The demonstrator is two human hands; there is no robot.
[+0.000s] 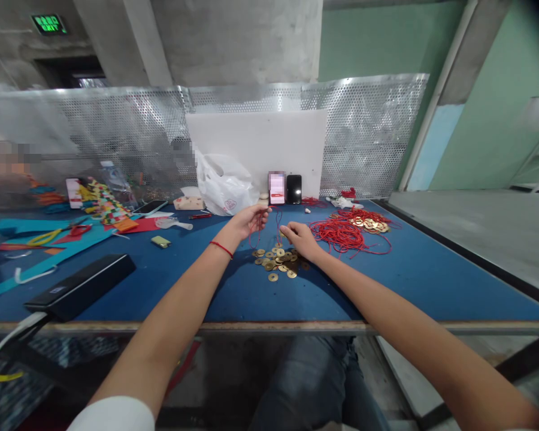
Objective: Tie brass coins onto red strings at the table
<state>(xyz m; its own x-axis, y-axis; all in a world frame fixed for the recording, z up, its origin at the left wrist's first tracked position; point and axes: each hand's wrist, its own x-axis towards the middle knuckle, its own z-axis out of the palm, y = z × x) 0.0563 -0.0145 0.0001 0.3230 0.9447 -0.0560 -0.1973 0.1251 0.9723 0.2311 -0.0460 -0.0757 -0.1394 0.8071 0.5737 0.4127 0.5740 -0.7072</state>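
My left hand is raised palm-up above the blue table and pinches a thin red string, whose strands hang down towards the table. My right hand sits just to the right, its fingertips close to that string and just above a loose pile of brass coins with square holes. Whatever its fingertips may hold is too small to make out. A tangled heap of red cord lies to the right of my right hand, with more brass coins on it.
Two phones stand against a white board at the back. A white plastic bag and tissue box lie nearby. Left are a black power bank, scissors and coloured craft paper. The table's front edge runs below my forearms.
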